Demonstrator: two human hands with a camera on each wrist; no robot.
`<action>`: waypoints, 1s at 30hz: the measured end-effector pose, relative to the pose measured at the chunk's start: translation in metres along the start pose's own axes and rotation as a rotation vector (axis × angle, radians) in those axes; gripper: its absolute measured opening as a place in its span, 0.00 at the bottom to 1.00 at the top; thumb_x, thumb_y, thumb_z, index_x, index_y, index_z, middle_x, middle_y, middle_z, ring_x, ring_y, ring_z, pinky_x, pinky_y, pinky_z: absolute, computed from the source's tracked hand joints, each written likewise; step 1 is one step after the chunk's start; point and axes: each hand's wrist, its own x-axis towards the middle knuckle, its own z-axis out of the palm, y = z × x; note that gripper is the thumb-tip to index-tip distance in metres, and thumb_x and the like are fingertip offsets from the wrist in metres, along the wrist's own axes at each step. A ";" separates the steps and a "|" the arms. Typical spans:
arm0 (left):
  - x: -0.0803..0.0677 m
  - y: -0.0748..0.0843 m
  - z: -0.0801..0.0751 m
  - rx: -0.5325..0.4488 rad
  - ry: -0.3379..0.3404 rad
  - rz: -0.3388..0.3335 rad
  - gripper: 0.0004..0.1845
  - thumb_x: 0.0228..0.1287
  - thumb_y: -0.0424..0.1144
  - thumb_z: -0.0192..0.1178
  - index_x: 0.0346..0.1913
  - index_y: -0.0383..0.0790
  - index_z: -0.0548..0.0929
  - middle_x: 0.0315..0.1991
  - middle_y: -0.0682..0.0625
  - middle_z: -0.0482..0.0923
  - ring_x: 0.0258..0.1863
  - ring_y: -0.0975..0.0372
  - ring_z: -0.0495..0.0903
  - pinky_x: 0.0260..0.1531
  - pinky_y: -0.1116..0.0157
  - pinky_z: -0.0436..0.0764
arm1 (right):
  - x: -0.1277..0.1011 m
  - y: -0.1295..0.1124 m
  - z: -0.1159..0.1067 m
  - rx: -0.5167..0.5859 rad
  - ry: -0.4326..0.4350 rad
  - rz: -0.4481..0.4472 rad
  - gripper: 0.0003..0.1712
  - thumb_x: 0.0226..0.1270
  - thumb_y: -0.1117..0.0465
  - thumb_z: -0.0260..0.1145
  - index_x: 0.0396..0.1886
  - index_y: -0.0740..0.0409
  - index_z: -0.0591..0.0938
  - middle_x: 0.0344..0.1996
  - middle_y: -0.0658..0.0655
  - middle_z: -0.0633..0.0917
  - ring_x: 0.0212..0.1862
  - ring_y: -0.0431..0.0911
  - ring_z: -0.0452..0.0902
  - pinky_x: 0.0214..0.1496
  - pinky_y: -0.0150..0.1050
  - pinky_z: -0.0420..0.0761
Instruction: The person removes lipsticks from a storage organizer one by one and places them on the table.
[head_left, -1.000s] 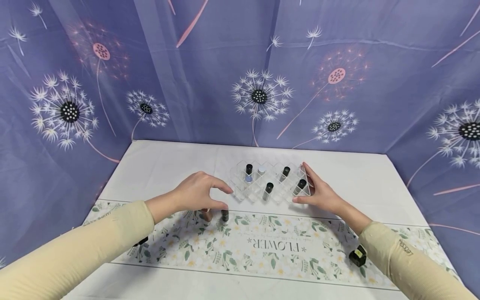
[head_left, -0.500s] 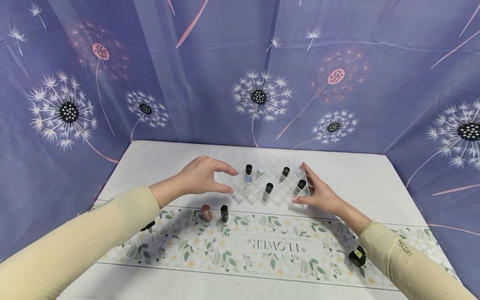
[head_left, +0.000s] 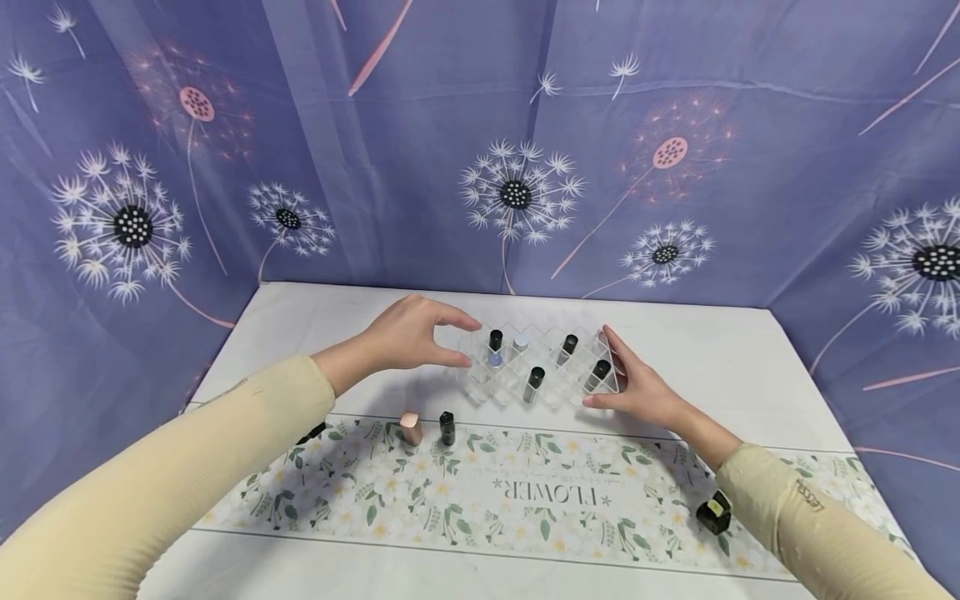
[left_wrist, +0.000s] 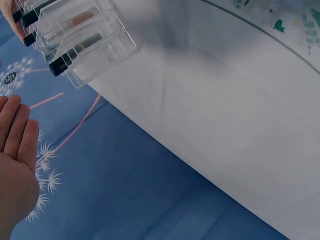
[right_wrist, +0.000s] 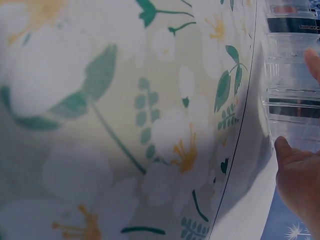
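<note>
A clear acrylic organizer stands on the white table, with several small bottles upright in its cells. One is a black-capped bottle. My left hand hovers just off the organizer's left end, thumb and fingers spread in a wide curve, holding nothing. My right hand rests against the organizer's right end with straight fingers, thumb at the front corner. A pink-capped bottle and a black bottle stand free on the floral mat.
A small black and yellow-green object lies on the mat beside my right forearm. A dark item shows under my left forearm. A purple dandelion-print cloth walls in the table at the back and sides.
My left hand let go of the black bottle on the mat, rose, and moved back and right to the organizer's left end. The right hand stayed put.
</note>
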 end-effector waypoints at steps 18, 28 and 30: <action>0.023 -0.010 0.010 0.016 -0.022 -0.019 0.29 0.62 0.49 0.79 0.65 0.47 0.88 0.62 0.53 0.87 0.64 0.55 0.84 0.65 0.52 0.81 | -0.002 -0.002 0.001 0.010 0.000 -0.004 0.75 0.61 0.60 0.84 0.89 0.55 0.37 0.87 0.67 0.43 0.84 0.69 0.46 0.80 0.58 0.60; 0.036 -0.019 0.017 0.048 -0.035 -0.012 0.28 0.64 0.49 0.78 0.66 0.47 0.88 0.63 0.53 0.87 0.65 0.54 0.83 0.67 0.52 0.79 | -0.002 -0.002 0.001 0.000 0.003 -0.006 0.76 0.60 0.60 0.84 0.89 0.55 0.37 0.87 0.67 0.43 0.84 0.69 0.47 0.79 0.58 0.60; 0.038 -0.020 0.018 0.046 -0.040 -0.022 0.28 0.64 0.48 0.78 0.66 0.47 0.88 0.63 0.53 0.87 0.65 0.54 0.83 0.66 0.52 0.80 | -0.002 -0.002 0.001 -0.002 0.003 -0.005 0.76 0.60 0.60 0.85 0.89 0.55 0.37 0.87 0.67 0.43 0.84 0.69 0.47 0.79 0.58 0.60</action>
